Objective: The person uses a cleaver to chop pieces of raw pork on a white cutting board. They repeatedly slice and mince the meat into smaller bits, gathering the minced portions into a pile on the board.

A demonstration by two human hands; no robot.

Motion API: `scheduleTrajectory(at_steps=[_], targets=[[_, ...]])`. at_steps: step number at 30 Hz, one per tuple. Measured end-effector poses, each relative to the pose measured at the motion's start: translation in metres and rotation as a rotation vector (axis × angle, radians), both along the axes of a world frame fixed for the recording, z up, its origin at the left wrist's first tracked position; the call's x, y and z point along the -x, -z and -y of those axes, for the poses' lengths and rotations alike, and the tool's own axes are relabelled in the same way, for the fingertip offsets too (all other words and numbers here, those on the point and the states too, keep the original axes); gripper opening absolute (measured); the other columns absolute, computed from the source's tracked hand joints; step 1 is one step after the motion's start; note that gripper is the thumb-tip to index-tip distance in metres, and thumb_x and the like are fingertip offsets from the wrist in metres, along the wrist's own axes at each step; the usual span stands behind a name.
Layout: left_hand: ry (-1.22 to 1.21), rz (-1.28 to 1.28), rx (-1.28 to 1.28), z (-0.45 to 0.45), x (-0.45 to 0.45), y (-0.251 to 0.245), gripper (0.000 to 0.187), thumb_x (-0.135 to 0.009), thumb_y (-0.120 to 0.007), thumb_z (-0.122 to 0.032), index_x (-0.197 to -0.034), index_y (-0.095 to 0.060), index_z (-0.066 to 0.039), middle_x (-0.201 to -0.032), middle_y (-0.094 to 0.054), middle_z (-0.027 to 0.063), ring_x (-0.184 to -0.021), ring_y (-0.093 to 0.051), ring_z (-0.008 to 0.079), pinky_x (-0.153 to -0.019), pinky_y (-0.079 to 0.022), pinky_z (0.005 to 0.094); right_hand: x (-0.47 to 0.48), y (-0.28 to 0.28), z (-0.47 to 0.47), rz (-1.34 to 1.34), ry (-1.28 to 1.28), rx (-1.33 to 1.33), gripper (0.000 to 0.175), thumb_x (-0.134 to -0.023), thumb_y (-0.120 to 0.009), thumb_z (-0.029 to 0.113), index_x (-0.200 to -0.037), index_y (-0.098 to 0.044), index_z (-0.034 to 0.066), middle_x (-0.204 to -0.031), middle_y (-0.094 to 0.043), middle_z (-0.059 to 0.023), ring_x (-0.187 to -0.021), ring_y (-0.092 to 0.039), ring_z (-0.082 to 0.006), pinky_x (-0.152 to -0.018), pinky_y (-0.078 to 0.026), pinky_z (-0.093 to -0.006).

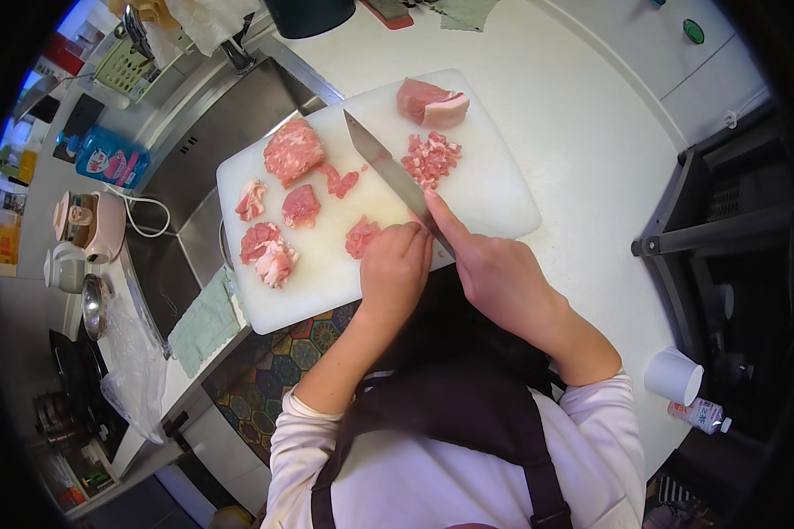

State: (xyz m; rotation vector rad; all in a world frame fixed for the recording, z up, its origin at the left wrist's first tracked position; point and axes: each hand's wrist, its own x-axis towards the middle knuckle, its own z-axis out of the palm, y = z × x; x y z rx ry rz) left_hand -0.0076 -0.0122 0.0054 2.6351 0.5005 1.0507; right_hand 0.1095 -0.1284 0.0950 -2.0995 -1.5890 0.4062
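A kitchen knife (387, 162) lies slantwise over a white plastic cutting board (503, 178), its tip pointing to the upper left. My right hand (503, 284) grips it, with the index finger stretched along the blade's back; the handle is hidden. Beside the blade, my left hand (397, 264) rests on the board with curled fingers, touching small slices of raw meat (362, 237); what lies under the fingertips is hidden. Diced meat (430, 159) is heaped right of the blade, below a larger piece of pork (431, 104). Minced meat (294, 151) and several meat pieces (301, 206) lie at the left.
The board's left part overlaps the edge of a steel sink (198, 165). A green cloth (205, 324) lies at the counter's edge, near a clear plastic bag (132, 370). On the right side of the white countertop (589, 198) are a white cup (673, 377) and a small bottle (698, 414).
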Motion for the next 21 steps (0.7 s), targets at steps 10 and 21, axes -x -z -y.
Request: scheduleTrajectory(at_steps=[10, 21], targets=[[-0.016, -0.024, -0.024, 0.001, -0.002, 0.001, 0.011, -0.082, -0.073, -0.005, -0.092, -0.069, -0.003, -0.096, -0.068, 0.0080, -0.085, -0.065, 0.0267, -0.075, -0.053, 0.0382, 0.001, -0.018, 0.030, -0.032, 0.015, 0.112, 0.075, -0.088, -0.051, -0.005, -0.158, -0.029, 0.0111, -0.079, -0.068, -0.0242, -0.067, -0.065, -0.0435, -0.064, -0.052, -0.0505], [0.000, -0.009, -0.022, 0.001, 0.002, -0.004, 0.012, -0.083, -0.073, -0.005, -0.094, -0.071, -0.002, -0.095, -0.068, 0.0088, -0.087, -0.066, 0.0277, -0.077, -0.053, 0.0383, -0.021, 0.007, 0.003, -0.111, 0.026, -0.116, 0.068, -0.090, -0.055, 0.003, -0.156, -0.037, 0.0138, -0.066, -0.064, -0.0208, -0.055, -0.062, -0.0385, -0.055, -0.051, -0.0454]])
